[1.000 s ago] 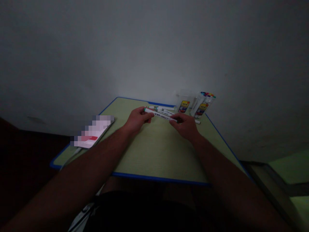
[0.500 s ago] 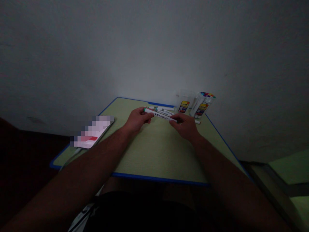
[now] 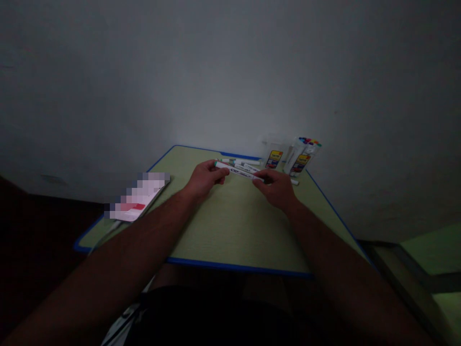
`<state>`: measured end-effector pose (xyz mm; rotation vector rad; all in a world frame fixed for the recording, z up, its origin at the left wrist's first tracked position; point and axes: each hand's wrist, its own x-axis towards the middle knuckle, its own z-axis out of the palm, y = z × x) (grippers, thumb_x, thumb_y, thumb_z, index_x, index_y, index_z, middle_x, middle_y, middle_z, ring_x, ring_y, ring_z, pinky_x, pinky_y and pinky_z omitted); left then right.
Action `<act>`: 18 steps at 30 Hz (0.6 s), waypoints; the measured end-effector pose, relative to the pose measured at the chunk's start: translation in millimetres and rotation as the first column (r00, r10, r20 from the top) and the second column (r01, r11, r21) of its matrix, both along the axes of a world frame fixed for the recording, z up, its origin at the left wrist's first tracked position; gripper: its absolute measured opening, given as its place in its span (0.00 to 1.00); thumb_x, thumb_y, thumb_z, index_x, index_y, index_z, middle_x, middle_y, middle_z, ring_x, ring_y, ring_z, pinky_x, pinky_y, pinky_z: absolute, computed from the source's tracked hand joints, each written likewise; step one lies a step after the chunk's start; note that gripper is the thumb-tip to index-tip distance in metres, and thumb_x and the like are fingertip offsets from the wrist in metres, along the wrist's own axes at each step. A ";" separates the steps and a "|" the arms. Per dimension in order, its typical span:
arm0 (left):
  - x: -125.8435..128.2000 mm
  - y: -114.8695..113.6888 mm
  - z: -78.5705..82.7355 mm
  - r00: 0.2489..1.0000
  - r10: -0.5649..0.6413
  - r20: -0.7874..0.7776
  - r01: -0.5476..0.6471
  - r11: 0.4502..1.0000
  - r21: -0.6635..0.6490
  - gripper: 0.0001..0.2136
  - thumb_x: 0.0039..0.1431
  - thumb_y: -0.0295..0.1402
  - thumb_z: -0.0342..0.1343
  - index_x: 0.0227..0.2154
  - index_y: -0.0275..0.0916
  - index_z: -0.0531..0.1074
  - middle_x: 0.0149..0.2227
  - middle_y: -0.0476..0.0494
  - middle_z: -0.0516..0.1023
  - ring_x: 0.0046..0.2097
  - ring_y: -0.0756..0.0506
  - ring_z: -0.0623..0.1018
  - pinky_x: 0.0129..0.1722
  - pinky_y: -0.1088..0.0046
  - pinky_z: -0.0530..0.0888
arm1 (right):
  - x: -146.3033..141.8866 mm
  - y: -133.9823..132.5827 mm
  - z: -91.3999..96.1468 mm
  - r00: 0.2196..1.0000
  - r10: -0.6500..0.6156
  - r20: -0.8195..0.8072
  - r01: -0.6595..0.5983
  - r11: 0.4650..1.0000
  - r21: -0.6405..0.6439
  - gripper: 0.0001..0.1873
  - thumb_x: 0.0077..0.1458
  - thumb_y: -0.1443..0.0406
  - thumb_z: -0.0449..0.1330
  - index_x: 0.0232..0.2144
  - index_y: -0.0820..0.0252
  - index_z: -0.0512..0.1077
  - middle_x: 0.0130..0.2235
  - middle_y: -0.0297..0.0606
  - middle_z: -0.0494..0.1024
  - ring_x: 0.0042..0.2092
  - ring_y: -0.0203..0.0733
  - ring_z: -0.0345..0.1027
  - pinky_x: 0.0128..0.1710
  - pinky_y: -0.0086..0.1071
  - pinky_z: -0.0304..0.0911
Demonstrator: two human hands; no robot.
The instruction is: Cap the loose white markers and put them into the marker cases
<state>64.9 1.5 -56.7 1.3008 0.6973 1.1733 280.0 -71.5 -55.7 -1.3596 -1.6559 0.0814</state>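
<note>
A white marker [image 3: 240, 172] with a green end is held between both hands over the far half of the table. My left hand [image 3: 206, 178] pinches it near the green end. The other end sits in the closed fingers of my right hand [image 3: 275, 186], which hide its tip. Just behind it, several more white markers [image 3: 247, 162] lie on the table. One marker's end [image 3: 295, 182] sticks out to the right of my right hand.
Two clear plastic cases stand at the back right: one case [image 3: 274, 156] shows no markers, the other case [image 3: 300, 161] holds several colourful-tipped markers. A lit tablet or phone [image 3: 142, 202] with a cable lies on the left. The blue-edged table [image 3: 234, 230] stands against a grey wall [image 3: 216, 72].
</note>
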 end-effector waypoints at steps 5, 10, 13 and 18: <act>0.4 0.0 0.7 1.000 0.006 -0.004 -0.006 1.000 0.001 0.07 0.45 0.27 0.65 0.29 0.33 0.75 0.22 0.49 0.73 0.22 0.53 0.69 0.23 0.75 0.64 | -0.6 -0.1 0.2 1.000 -0.005 -0.002 0.005 1.000 0.002 0.09 0.49 0.61 0.63 0.33 0.57 0.80 0.32 0.37 0.82 0.29 0.38 0.71 0.32 0.33 0.67; 0.5 -0.3 1.2 1.000 0.010 0.001 -0.010 1.000 -0.012 0.07 0.45 0.25 0.65 0.29 0.33 0.75 0.22 0.49 0.74 0.22 0.54 0.69 0.23 0.75 0.64 | -0.6 -0.2 0.7 1.000 -0.005 -0.006 0.005 1.000 -0.005 0.10 0.49 0.61 0.63 0.33 0.58 0.80 0.32 0.38 0.82 0.28 0.38 0.72 0.31 0.33 0.67; 0.0 -0.4 1.5 1.000 0.001 -0.014 -0.001 1.000 0.002 0.06 0.46 0.26 0.65 0.28 0.33 0.74 0.21 0.50 0.72 0.22 0.53 0.69 0.23 0.74 0.64 | 0.0 0.3 0.4 1.000 0.002 0.000 -0.002 1.000 0.008 0.10 0.49 0.61 0.63 0.33 0.58 0.80 0.33 0.38 0.82 0.29 0.38 0.72 0.32 0.33 0.68; -0.1 0.8 0.4 0.999 0.020 -0.049 -0.019 1.000 0.023 0.05 0.46 0.27 0.64 0.26 0.34 0.74 0.20 0.49 0.72 0.21 0.53 0.68 0.23 0.74 0.63 | 0.3 0.4 0.2 1.000 0.000 0.010 0.000 1.000 0.000 0.09 0.49 0.61 0.63 0.32 0.57 0.80 0.32 0.37 0.82 0.29 0.38 0.72 0.34 0.34 0.68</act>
